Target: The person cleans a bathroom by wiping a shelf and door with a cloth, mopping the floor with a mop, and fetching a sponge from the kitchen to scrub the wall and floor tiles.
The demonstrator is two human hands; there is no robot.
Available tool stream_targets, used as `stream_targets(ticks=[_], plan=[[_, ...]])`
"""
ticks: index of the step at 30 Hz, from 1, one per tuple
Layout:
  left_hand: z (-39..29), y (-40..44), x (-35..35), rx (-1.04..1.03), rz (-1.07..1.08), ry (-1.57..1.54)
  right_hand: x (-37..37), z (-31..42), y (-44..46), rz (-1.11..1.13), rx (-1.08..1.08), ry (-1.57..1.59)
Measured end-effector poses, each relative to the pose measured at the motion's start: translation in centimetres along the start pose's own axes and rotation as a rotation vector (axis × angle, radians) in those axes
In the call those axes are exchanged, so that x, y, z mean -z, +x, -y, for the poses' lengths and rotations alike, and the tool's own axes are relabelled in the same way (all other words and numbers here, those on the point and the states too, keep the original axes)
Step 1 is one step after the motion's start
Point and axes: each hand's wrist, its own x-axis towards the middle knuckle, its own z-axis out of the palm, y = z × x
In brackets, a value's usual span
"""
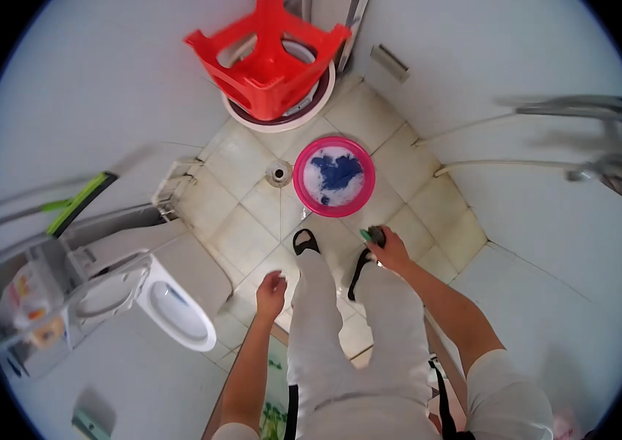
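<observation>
My right hand (390, 253) is closed around a small dark and green scrub brush (376, 235), held above my right foot; its details are too small to make out. Loosely curled and with nothing visible in it, my left hand (272, 293) hangs beside my left leg. In front of my feet a pink basin (372, 180) stands on the tiled floor. White suds fill it, and a dark blue cloth (336, 173) lies soaking among them. Neither hand touches the basin.
A floor drain (278, 174) lies left of the basin. Behind it, a red plastic stool (267, 81) rests upside down in a pale tub (252, 125). A toilet (179, 312) stands at left, near a green squeegee (82, 204). At right, a shower fitting (604, 172) juts from the wall.
</observation>
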Motion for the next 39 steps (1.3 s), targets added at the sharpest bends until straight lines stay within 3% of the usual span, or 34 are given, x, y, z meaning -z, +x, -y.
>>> stream_targets(ticks=[3, 5, 7, 8, 10, 12, 14, 16, 17, 20, 21, 24, 27, 29, 30, 32, 34, 35, 39], plan=[[-4.4, 12.3, -5.7, 0.021, 0.061, -0.006, -6.9, -3.8, 15.9, 0.007, 0.018, -0.105], [-6.1, 18.6, -9.3, -0.133, 0.093, 0.034, -12.0, -7.4, 27.0, -0.151, 0.220, -0.291], [-5.9, 21.6, -11.3, -0.358, 0.150, 0.188, -14.3, -6.9, 34.5, -0.157, 0.263, -0.444], [-6.1, 23.3, -12.5, -0.487, 0.165, 0.250, -15.6, -7.5, 38.0, -0.209, 0.384, -0.513], [-5.6, 25.3, -13.0, -0.583, 0.415, 0.431, -18.0, -9.2, 43.4, -0.317, 0.612, -0.653], [-6.8, 27.2, -12.1, -0.497, 0.650, 0.141, -20.4, -11.0, 47.0, -0.286, 0.663, -0.704], [-7.0, 27.1, -13.0, -0.490, 0.462, 0.067, -22.7, -13.6, 49.4, -0.112, 0.680, -0.558], [-7.7, 27.3, -12.8, -0.520, 0.576, 0.032, -23.4, -15.1, 49.9, -0.060, 0.737, -0.449], [-7.7, 27.2, -12.8, -0.504, 0.588, -0.017, -22.7, -14.1, 49.6, 0.083, 0.572, -0.400], [-9.2, 28.5, -14.1, -0.517, 0.480, 0.096, -22.1, -13.9, 49.5, -0.098, 0.802, -0.736], [-9.0, 29.9, -14.6, -0.588, 0.445, 0.156, -22.5, -13.8, 49.8, -0.050, 0.765, -0.669], [-8.6, 32.2, -17.1, -0.385, 0.396, -0.031, -22.8, -13.0, 50.0, -0.270, 0.655, -0.442], [-6.6, 34.6, -18.4, -0.391, 0.446, 0.026, -14.4, -9.7, 43.7, -0.099, 0.562, 0.030], [-6.2, 35.2, -19.7, -0.381, 0.546, 0.073, -9.6, -11.5, 39.2, -0.323, 0.602, 0.232], [-6.1, 35.4, -20.6, -0.376, 0.585, 0.098, -8.2, -13.2, 37.6, -0.435, 0.632, 0.325], [-7.3, 35.5, -23.2, -0.371, 0.682, 0.094, -5.1, -19.8, 34.3, -0.748, 0.492, 0.239], [-8.5, 35.1, -27.0, -0.430, 0.712, 0.088, -5.6, -30.3, 32.9, -1.044, 0.204, 0.402], [-9.0, 34.5, -29.2, -0.454, 0.758, 0.070, -5.4, -34.5, 30.8, -1.150, -0.073, 0.397], [-10.4, 30.9, -37.7, -0.584, 0.942, 0.024, -4.2, -47.7, 23.3, -1.183, -0.265, 0.158]])
